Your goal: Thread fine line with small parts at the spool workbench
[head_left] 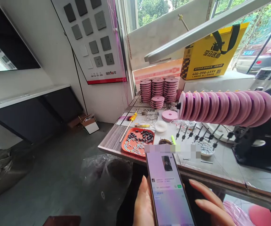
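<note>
Phone in hand at the table's edge

The phone (170, 197) sits at the lower centre of the frame, tilted, its lit screen facing the wearer. The left hand (144, 202) grasps it from the left, thumb lying along that side; its other fingers are mostly hidden behind the phone. The right hand (210, 204), at the lower right and partly cut off, has its visible fingers loosely extended with nothing between them. The fingertips are just beside the phone's right edge; whether any of them touches it, I cannot tell.

The step in hand looks like reading or working the phone: a small picture and lines of text show on the screen, too small to make out, and its top is blurred over. A next touch on the screen would, I judge, call for a steady left grip and one right fingertip brought over the glass.

Beyond the phone, the table (109, 146) bears a red tray (132, 153) of small black and pale parts, just left of the phone's top. Near the centre of the frame stand stacks of pink spools (157, 88); at the right, a row of pink discs (224, 106) stands out above the table. Neither hand is on any of these things.
</note>
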Motion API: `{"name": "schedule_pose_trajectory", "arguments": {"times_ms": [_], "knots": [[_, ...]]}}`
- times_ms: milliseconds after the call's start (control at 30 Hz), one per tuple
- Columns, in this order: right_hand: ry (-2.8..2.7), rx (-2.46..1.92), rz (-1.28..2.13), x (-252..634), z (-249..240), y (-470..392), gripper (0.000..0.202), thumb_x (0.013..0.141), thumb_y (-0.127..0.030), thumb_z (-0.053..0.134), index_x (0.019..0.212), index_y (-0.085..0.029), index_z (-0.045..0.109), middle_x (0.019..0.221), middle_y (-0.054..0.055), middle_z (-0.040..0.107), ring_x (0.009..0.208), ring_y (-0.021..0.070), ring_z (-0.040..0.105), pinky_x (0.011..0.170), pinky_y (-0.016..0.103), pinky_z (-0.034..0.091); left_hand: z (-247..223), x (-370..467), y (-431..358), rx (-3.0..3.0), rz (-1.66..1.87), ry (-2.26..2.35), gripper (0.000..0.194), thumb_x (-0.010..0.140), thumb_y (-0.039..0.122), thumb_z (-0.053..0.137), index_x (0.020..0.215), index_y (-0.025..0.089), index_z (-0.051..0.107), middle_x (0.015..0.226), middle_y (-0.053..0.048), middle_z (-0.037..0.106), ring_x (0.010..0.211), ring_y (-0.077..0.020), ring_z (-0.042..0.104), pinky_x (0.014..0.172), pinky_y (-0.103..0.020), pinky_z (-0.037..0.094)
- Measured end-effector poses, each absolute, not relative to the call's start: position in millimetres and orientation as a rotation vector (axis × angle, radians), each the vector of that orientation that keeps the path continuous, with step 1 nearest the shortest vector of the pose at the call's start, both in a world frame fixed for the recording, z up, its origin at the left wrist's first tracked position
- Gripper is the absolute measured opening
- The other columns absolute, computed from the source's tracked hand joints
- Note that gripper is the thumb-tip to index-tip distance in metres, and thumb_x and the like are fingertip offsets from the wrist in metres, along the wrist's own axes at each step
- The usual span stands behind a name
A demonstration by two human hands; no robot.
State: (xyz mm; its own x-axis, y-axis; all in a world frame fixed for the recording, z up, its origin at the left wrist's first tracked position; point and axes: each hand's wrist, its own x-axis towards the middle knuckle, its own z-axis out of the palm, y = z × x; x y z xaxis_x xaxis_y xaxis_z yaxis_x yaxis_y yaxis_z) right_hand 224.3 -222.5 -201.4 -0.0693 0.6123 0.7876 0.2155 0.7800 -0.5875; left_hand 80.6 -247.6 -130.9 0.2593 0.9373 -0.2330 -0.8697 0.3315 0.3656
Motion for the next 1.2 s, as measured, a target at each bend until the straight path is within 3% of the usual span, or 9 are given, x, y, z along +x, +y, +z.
{"name": "schedule_pose_trajectory", "arguments": {"times_ms": [100, 200, 433, 633, 833, 1067, 1200], "knots": [[-1.476, -0.73, 0.441, 214.3, -194.8, -228.8, 0.016, 0.095, -0.033, 0.05, 0.106, -0.021, 0.05, 0.118, 0.01, 0.055, 0.112, 0.026, 0.05, 0.094, 0.039, 0.039, -133.8, 79.5, -247.8, 0.229, 1.257, 0.475, 0.054, 0.085, 0.055, 0.044, 0.108, 0.013, 0.068, 0.095, -0.015, 0.072, 0.095, -0.0292, 0.062, 0.091, -0.041, 0.038], [-1.584, -0.705, 0.411, 218.8, -194.2, -229.3, 0.016, 0.094, -0.026, 0.051, 0.109, -0.02, 0.05, 0.119, 0.011, 0.055, 0.113, 0.027, 0.05, 0.091, 0.04, 0.042, -134.9, 79.8, -248.0, 0.247, 1.251, 0.482, 0.054, 0.085, 0.055, 0.043, 0.107, 0.013, 0.069, 0.093, -0.014, 0.073, 0.093, -0.0282, 0.063, 0.092, -0.04, 0.037], [-1.75, -0.632, 0.352, 244.8, -198.4, -220.9, 0.037, 0.081, -0.004, 0.055, 0.114, -0.016, 0.049, 0.121, 0.011, 0.055, 0.114, 0.0258, 0.051, 0.092, 0.038, 0.046, -137.3, 80.2, -248.3, 0.224, 1.232, 0.477, 0.06, 0.089, 0.055, 0.033, 0.107, 0.009, 0.069, 0.095, -0.016, 0.072, 0.089, -0.0266, 0.065, 0.094, -0.04, 0.037], [-1.769, -0.651, 0.297, 241.0, -191.8, -220.6, 0.035, 0.08, -0.006, 0.056, 0.111, -0.018, 0.05, 0.113, 0.011, 0.062, 0.11, 0.0273, 0.055, 0.08, 0.039, 0.055, -143.4, 81.6, -247.7, 0.207, 1.246, 0.41, 0.052, 0.089, 0.051, 0.038, 0.11, 0.015, 0.068, 0.091, -0.015, 0.073, 0.096, -0.0291, 0.063, 0.096, -0.045, 0.035], [-1.784, -0.672, 0.295, 240.3, -190.2, -223.4, 0.031, 0.08, -0.005, 0.055, 0.108, -0.018, 0.049, 0.11, 0.011, 0.064, 0.112, 0.0255, 0.053, 0.084, 0.037, 0.052, -145.8, 82.0, -246.5, 0.222, 1.25, 0.379, 0.049, 0.089, 0.05, 0.038, 0.111, 0.017, 0.067, 0.094, -0.014, 0.072, 0.1, -0.0302, 0.061, 0.096, -0.046, 0.035], [-1.826, -0.73, 0.249, 238.1, -184.2, -224.1, 0.02, 0.086, -0.01, 0.051, 0.103, -0.019, 0.047, 0.102, 0.009, 0.068, 0.112, 0.0222, 0.054, 0.086, 0.034, 0.049, -145.6, 80.1, -246.1, 0.233, 1.233, 0.392, 0.051, 0.088, 0.05, 0.041, 0.11, 0.013, 0.068, 0.101, -0.014, 0.071, 0.102, -0.0281, 0.06, 0.098, -0.039, 0.034], [-1.929, -0.734, 0.113, 237.8, -184.6, -222.5, 0.012, 0.087, -0.015, 0.05, 0.095, -0.023, 0.046, 0.098, 0.006, 0.07, 0.106, 0.025, 0.058, 0.08, 0.038, 0.051, -150.4, 80.1, -245.6, 0.24, 1.207, 0.351, 0.054, 0.086, 0.052, 0.043, 0.114, 0.011, 0.065, 0.102, -0.015, 0.071, 0.104, -0.03, 0.059, 0.097, -0.041, 0.034]]}}
